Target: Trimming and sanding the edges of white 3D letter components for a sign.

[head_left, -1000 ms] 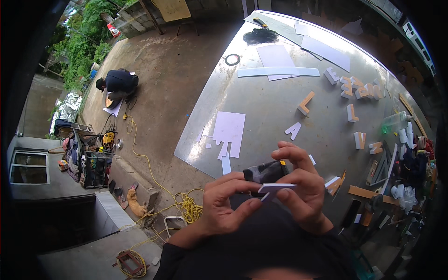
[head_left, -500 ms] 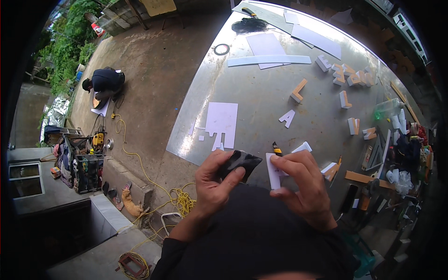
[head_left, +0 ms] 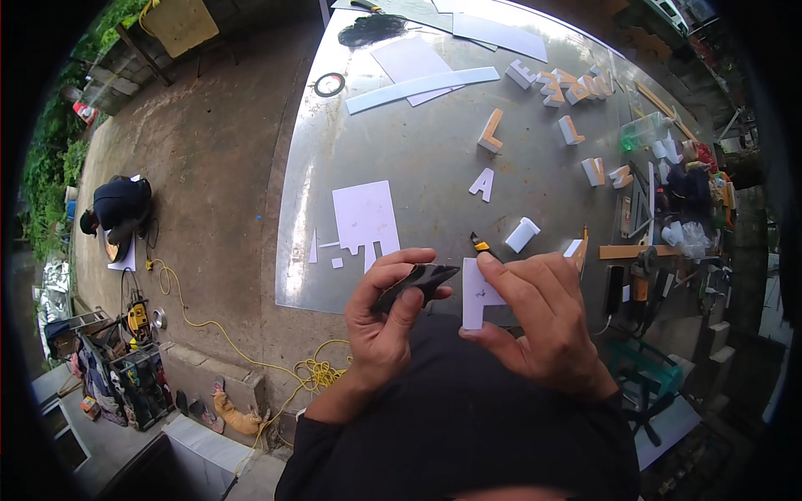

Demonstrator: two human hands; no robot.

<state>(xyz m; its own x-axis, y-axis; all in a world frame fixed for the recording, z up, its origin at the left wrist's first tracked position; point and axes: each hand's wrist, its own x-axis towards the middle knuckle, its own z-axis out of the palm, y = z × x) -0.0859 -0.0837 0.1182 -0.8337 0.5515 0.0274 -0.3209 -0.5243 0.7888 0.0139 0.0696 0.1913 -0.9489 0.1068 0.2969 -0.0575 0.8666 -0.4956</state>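
Note:
My left hand (head_left: 380,326) grips a folded black sheet (head_left: 430,275) between thumb and fingers, its pointed edge facing right. Its exact kind is unclear. In my right hand (head_left: 547,313) is a white T-shaped cutout letter (head_left: 473,305), lying sideways with a small dark mark on its face; my fingers cover part of its stem. The sheet and the letter are apart, a small gap between them. Just beyond the letter, a yellow-and-black utility knife (head_left: 481,245) rests on the metal table (head_left: 426,167). Near it are a white block letter (head_left: 522,235) and a flat white letter A (head_left: 482,184).
Several block letters (head_left: 555,90) with tan faces stand at the far right. A cut white sheet (head_left: 363,213) and a roll of tape (head_left: 330,84) lie on the left. Tools crowd the right edge, including a grinder (head_left: 642,275). On the floor, another person (head_left: 124,204) crouches near a yellow cord (head_left: 213,324).
My view has shifted, so the table appears farther left. The black sheet has tilted to show its edge, and the white letter's face has turned more fully toward me.

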